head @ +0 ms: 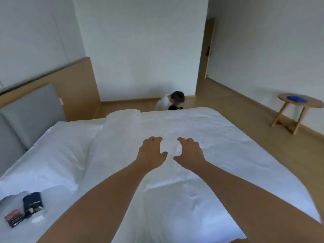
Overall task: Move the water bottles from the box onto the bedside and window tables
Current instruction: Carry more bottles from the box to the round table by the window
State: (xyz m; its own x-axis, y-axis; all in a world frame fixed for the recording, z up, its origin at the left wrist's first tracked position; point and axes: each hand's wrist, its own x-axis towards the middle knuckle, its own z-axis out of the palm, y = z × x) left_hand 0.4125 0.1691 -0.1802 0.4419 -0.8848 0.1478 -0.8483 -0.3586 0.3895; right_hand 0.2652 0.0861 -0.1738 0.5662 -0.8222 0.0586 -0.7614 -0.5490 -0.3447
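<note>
Both my arms stretch out over a white bed (219, 137). My left hand (151, 152) and my right hand (190, 154) hover side by side above the sheet, palms down, fingers curled and apart, holding nothing. No water bottle and no box shows in this view. A small round wooden table (313, 103) stands at the far right by the wall, with a blue object (297, 98) lying on its top.
A person in a white shirt (171, 101) crouches on the floor beyond the far side of the bed. Pillows (66, 142) lie at the left under a grey headboard (29, 113). Small dark items (32, 203) rest on the sheet at lower left. A doorway (209, 48) opens at the back right.
</note>
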